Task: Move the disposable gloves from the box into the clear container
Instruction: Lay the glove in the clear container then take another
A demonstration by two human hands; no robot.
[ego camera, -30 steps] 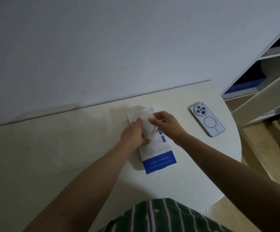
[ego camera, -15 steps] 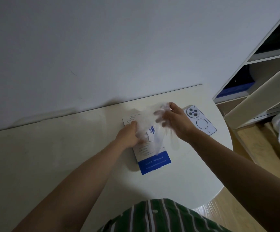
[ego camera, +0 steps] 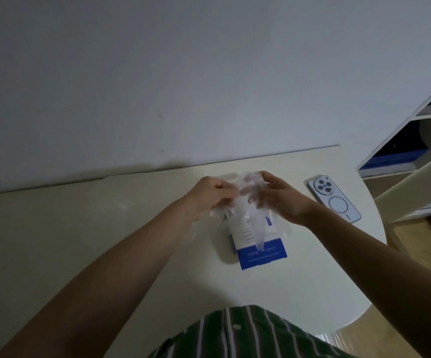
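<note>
A flat white and blue glove box (ego camera: pixel 258 248) lies on the pale table (ego camera: pixel 80 241). Above its far end both hands hold thin clear disposable gloves (ego camera: pixel 254 215), which hang down over the box in a loose, see-through bunch. My left hand (ego camera: pixel 209 195) pinches the bunch on its left side. My right hand (ego camera: pixel 278 197) grips it from the right, fingers curled into the plastic. No clear container is in view.
A pale phone (ego camera: pixel 334 198) lies face down to the right of the box, near the table's rounded right edge. A white shelf unit (ego camera: pixel 415 156) stands beyond that edge. The wall runs along the table's far side.
The hands have lifted from the box, pulling the clear gloves up and out. My left hand has let go of the box and now pinches the gloves too.
</note>
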